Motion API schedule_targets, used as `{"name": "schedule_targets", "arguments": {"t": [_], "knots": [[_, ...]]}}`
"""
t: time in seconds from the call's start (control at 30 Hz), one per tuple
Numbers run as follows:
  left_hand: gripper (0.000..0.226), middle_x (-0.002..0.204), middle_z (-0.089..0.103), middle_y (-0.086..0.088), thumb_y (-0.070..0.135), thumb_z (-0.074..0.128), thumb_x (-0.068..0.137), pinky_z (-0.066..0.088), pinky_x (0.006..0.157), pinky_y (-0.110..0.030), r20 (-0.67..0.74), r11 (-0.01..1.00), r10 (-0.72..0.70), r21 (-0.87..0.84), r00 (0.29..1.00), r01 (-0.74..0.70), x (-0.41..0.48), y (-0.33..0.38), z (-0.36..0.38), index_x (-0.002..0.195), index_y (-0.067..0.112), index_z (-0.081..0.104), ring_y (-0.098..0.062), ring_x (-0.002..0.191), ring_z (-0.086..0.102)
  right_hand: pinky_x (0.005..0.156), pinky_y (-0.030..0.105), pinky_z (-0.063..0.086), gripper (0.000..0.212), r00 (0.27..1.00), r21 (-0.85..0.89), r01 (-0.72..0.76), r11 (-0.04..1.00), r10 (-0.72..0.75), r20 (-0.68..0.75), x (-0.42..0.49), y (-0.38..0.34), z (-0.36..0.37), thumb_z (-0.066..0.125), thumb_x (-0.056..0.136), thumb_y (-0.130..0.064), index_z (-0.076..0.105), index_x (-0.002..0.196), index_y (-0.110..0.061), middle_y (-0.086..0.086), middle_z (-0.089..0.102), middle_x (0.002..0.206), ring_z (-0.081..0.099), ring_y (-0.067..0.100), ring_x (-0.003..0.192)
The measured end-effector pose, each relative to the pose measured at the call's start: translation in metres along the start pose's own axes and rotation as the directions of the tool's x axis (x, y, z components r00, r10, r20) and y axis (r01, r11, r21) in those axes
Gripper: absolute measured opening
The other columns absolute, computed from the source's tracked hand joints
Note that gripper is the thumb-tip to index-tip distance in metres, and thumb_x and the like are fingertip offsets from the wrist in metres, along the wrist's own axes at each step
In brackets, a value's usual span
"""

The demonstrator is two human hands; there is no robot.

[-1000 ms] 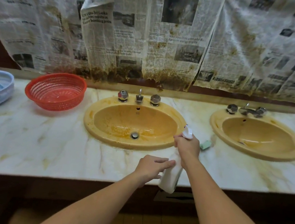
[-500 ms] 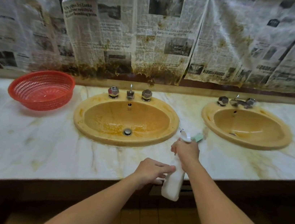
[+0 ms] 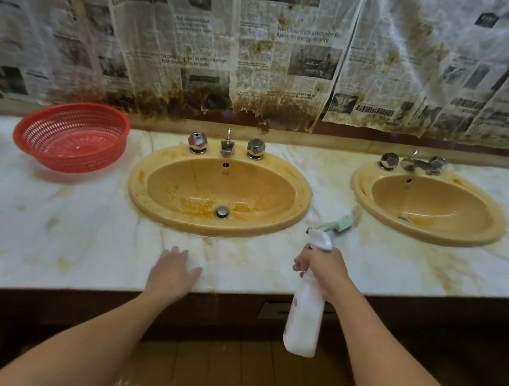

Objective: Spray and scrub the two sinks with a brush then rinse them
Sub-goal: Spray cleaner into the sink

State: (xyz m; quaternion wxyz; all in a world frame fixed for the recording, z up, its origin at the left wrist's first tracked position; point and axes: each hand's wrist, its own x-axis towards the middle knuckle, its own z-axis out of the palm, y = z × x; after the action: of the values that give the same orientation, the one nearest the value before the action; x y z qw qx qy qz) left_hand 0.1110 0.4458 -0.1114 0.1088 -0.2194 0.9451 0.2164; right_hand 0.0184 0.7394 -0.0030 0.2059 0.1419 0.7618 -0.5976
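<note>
Right hand [image 3: 322, 269] curled around spray bottle [image 3: 304, 317] neck, nozzle toward left sink [image 3: 219, 192], ready for spraying; left hand [image 3: 175, 271] spread flat at worktop [image 3: 77, 233] front edge, for support.

Warm, dim indoor light; white marble table [image 3: 45, 229] brightest, glossy glare patches inside left yellow oval ceramic sink [image 3: 159, 212]. Floor and under-table area dark. Left hand [image 3: 171, 274] motion-blurred. Wide-angle bending at edges; stained newspaper sheets [image 3: 42, 15] soft at left.
</note>
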Motion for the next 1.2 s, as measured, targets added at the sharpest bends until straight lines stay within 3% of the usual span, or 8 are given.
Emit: {"name": "schedule_targets", "arguments": {"t": [0.13, 0.27, 0.4, 0.6, 0.67, 0.83, 1.1, 1.2], "knots": [[0.07, 0.157, 0.033, -0.013, 0.059, 0.045, 0.097, 0.039, 0.113, -0.049, -0.06, 0.987, -0.065, 0.144, 0.996, 0.073, -0.001, -0.038, -0.003, 0.15, 0.013, 0.039, -0.036, 0.144, 0.03, 0.069, 0.038, 0.051, 0.016, 0.985, -0.082, 0.008, 0.997, 0.006, 0.175, -0.01, 0.0, 0.009, 0.066, 0.057, -0.006, 0.059, 0.07, -0.012, 0.014, 0.065, 0.076, 0.067, 0.023, 0.072], [0.073, 0.166, 0.019, -0.015, 0.059, 0.041, 0.1, 0.031, 0.119, -0.05, -0.007, 0.984, -0.038, 0.174, 0.999, 0.038, -0.005, -0.039, -0.007, 0.157, 0.014, 0.028, -0.039, 0.151, 0.019, 0.073, 0.039, 0.048, 0.015, 0.981, -0.16, 0.098, 0.982, -0.069, 0.179, -0.011, -0.001, 0.027, 0.064, 0.061, -0.004, 0.054, 0.06, -0.015, 0.013, 0.06, 0.066, 0.067, 0.022, 0.066], [0.075, 0.168, 0.012, -0.014, 0.058, 0.042, 0.101, 0.028, 0.121, -0.049, 0.037, 0.986, -0.027, 0.167, 0.999, 0.02, -0.006, -0.042, -0.012, 0.16, 0.016, 0.023, -0.038, 0.154, 0.012, 0.069, 0.036, 0.05, 0.012, 0.971, -0.155, 0.162, 0.974, -0.13, 0.199, -0.013, -0.007, 0.043, 0.059, 0.063, -0.004, 0.06, 0.073, -0.01, 0.013, 0.074, 0.086, 0.071, 0.02, 0.076], [0.077, 0.17, 0.005, -0.007, 0.057, 0.046, 0.101, 0.027, 0.12, -0.045, 0.082, 0.989, 0.001, 0.148, 0.997, -0.013, -0.01, -0.048, -0.02, 0.162, 0.02, 0.016, -0.03, 0.156, 0.006, 0.072, 0.037, 0.05, 0.009, 0.947, -0.258, 0.234, 0.937, -0.16, 0.279, -0.018, -0.017, 0.072, 0.063, 0.065, -0.002, 0.059, 0.064, -0.009, 0.016, 0.064, 0.067, 0.07, 0.021, 0.071], [0.078, 0.171, 0.004, -0.005, 0.057, 0.047, 0.101, 0.028, 0.12, -0.044, 0.093, 0.989, 0.011, 0.148, 0.996, -0.025, -0.011, -0.049, -0.023, 0.163, 0.022, 0.016, -0.029, 0.157, 0.006, 0.07, 0.038, 0.05, 0.011, 0.936, -0.241, 0.239, 0.941, -0.156, 0.316, -0.018, -0.02, 0.084, 0.06, 0.065, 0.001, 0.063, 0.071, -0.007, 0.016, 0.071, 0.079, 0.072, 0.025, 0.076], [0.081, 0.171, 0.003, -0.005, 0.059, 0.05, 0.099, 0.031, 0.118, -0.045, 0.098, 0.992, 0.018, 0.123, 0.995, -0.03, -0.01, -0.055, -0.022, 0.163, 0.023, 0.015, -0.027, 0.157, 0.007, 0.076, 0.041, 0.055, 0.01, 0.918, -0.349, 0.286, 0.892, -0.151, 0.367, -0.019, -0.025, 0.113, 0.059, 0.062, 0.0, 0.055, 0.06, -0.008, 0.01, 0.057, 0.059, 0.069, 0.026, 0.067], [0.087, 0.171, -0.001, -0.002, 0.06, 0.055, 0.096, 0.028, 0.12, -0.045, 0.143, 0.991, 0.016, 0.13, 0.99, -0.035, -0.006, -0.058, -0.026, 0.163, 0.026, 0.012, -0.026, 0.157, 0.004, 0.067, 0.033, 0.048, 0.006, 0.893, -0.353, 0.337, 0.873, -0.178, 0.412, -0.024, -0.034, 0.146, 0.058, 0.064, 0.001, 0.057, 0.062, -0.004, 0.012, 0.058, 0.058, 0.07, 0.026, 0.069], [0.089, 0.171, 0.001, -0.003, 0.059, 0.058, 0.094, 0.031, 0.118, -0.044, 0.145, 0.987, 0.021, 0.153, 0.989, -0.044, -0.005, -0.058, -0.028, 0.163, 0.026, 0.013, -0.026, 0.156, 0.008, 0.066, 0.036, 0.047, 0.007, 0.867, -0.304, 0.364, 0.881, -0.201, 0.456, -0.027, -0.038, 0.156, 0.059, 0.056, -0.005, 0.06, 0.063, -0.003, 0.022, 0.066, 0.072, 0.07, 0.032, 0.075]]}}
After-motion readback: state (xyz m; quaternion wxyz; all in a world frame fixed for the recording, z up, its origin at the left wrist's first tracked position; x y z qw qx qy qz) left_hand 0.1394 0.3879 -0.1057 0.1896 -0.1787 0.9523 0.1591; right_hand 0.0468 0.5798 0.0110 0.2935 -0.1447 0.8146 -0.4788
